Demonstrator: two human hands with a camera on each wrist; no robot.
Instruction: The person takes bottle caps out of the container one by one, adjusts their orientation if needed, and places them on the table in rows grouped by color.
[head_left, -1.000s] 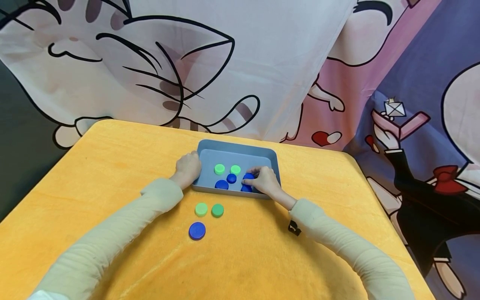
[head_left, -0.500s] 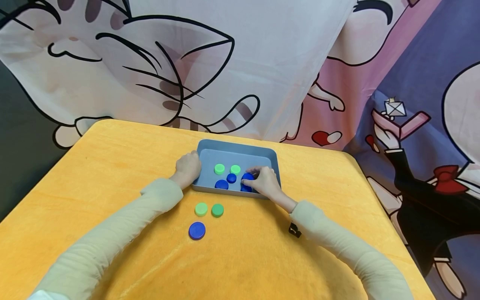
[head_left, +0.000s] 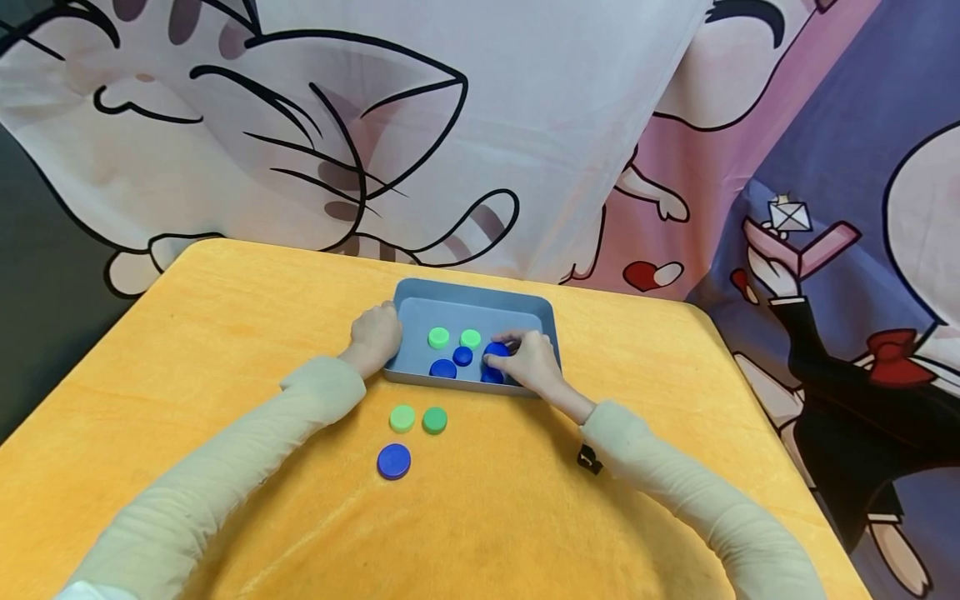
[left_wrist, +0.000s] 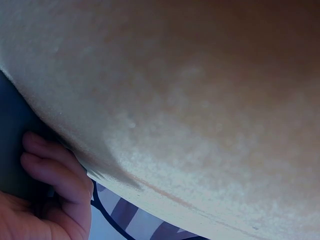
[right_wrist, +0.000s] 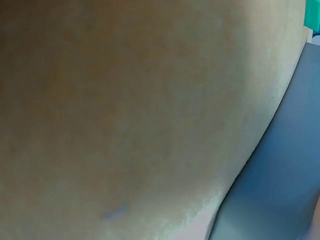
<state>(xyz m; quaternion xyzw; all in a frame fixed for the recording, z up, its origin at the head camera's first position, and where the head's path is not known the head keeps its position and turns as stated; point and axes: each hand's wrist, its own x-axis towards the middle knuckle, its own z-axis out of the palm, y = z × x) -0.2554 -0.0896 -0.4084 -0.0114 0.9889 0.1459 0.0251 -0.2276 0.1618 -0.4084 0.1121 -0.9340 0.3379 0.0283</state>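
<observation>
Right hand [head_left: 532,364] pinches blue disc [head_left: 497,350] inside grey-blue tray [head_left: 487,312]. Left hand [head_left: 375,337] grips tray's left side. Two light-green discs [head_left: 438,337] lie nearby.

Yellow tbl [head_left: 262,312] holds blue-gray tray [head_left: 480,310], lt-grn disc [head_left: 402,418], dk-grn disc [head_left: 435,420] & blue disc [head_left: 393,461].

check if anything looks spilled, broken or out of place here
Nothing visible looks spilled or broken. One small black object by the right sleeve looks odd: it is unlike the blue disc in front of the tray, and I can't tell what it is or whether it touches the table.
</observation>
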